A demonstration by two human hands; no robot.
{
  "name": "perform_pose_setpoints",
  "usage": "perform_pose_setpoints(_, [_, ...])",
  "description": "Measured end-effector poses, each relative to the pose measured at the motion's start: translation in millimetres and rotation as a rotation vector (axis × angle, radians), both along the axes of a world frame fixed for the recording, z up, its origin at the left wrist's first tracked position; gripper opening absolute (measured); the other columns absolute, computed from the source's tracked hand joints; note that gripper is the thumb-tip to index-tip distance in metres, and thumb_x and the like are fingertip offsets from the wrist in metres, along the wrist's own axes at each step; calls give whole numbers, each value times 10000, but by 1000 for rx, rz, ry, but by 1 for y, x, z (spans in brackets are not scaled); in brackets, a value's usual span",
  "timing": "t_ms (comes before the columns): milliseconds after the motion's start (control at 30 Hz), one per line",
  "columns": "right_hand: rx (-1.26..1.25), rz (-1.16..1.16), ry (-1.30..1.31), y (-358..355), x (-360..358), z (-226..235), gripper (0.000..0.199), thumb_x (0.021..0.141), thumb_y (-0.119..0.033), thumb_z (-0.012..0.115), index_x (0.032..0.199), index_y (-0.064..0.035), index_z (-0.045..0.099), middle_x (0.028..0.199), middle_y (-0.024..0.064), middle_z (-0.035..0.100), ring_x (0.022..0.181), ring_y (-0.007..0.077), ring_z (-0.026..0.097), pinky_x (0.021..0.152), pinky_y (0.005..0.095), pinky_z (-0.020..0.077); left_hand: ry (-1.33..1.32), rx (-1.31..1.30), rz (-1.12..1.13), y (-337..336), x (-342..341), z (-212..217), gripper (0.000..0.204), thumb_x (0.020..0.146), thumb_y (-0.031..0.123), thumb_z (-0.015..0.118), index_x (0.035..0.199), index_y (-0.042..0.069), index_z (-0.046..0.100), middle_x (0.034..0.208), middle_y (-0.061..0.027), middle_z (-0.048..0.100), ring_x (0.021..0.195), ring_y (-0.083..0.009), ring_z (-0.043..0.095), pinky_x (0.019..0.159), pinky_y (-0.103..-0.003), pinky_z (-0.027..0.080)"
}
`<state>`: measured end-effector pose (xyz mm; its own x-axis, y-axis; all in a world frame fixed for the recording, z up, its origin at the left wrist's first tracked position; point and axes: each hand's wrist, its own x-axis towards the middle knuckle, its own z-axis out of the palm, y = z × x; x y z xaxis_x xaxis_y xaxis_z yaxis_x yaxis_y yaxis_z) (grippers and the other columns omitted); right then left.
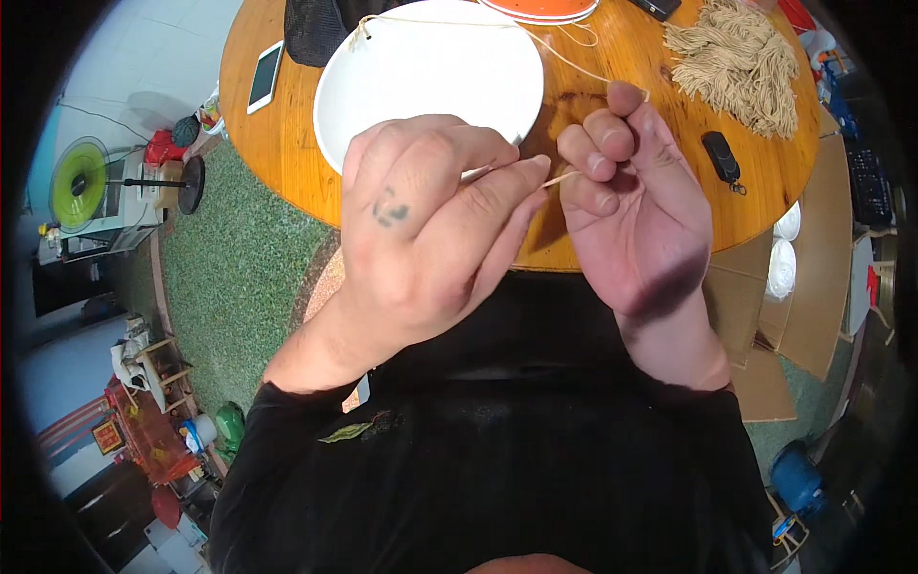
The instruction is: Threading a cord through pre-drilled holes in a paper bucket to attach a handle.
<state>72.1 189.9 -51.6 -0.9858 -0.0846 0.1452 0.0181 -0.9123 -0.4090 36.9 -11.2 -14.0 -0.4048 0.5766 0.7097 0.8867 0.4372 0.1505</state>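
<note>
Thin beige cord (579, 69) runs from the far edge of a round white dish (430, 77) to my right hand (643, 196). That hand is palm up, with thumb and forefinger pinched on the cord and the other fingers curled. My left hand (416, 215), back upward, pinches a short stretch of cord between thumb and fingertips. This stretch spans the small gap between my hands. Both hands are raised over the table's near edge, in front of the dish. The cord inside my right fingers is partly hidden.
On the round wooden table (277, 158) are a white phone (266, 77), a black mesh bag (314, 33), an orange dish (545, 10), a heap of beige cord (736, 67) and a black key fob (721, 158). Cardboard (813, 258) lies right; a fan (81, 182) stands left.
</note>
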Motion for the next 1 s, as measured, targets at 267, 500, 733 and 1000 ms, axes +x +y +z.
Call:
perform_pose_setpoints(267, [309,-188,-328,-4,13,7,331,1112,-181,599,1399,-17,579,1144,74,684,1000,166,639,774,303,534,-12,-20,26,-11,13,2,409,703,-63,865,1096,43,818,983,-67,739,921,-261,684,812,-371,532])
perform_pose_setpoints(500, [1451,-448,582,11,37,5,511,891,157,705,1356,-5,568,1375,197,673,1023,159,711,722,211,566,-8,-123,-11,-26,20,1,385,695,74,810,1074,3,823,979,-55,713,839,-222,646,761,-355,479])
perform_pose_setpoints(733, [1162,-570,264,-21,47,-17,296,843,74,879,1102,-16,766,911,104,771,742,200,754,627,288,588,17,-143,-58,-16,16,6,385,672,111,818,1047,24,825,992,-36,711,865,-210,653,777,-349,470])
perform_pose_setpoints(1000, [1346,-718,344,-12,27,-13,145,878,62,824,960,-33,752,854,71,709,703,178,693,608,267,557,-122,-150,-66,-15,10,15,343,768,132,907,1081,28,814,1048,-86,741,948,-263,682,814,-370,510])
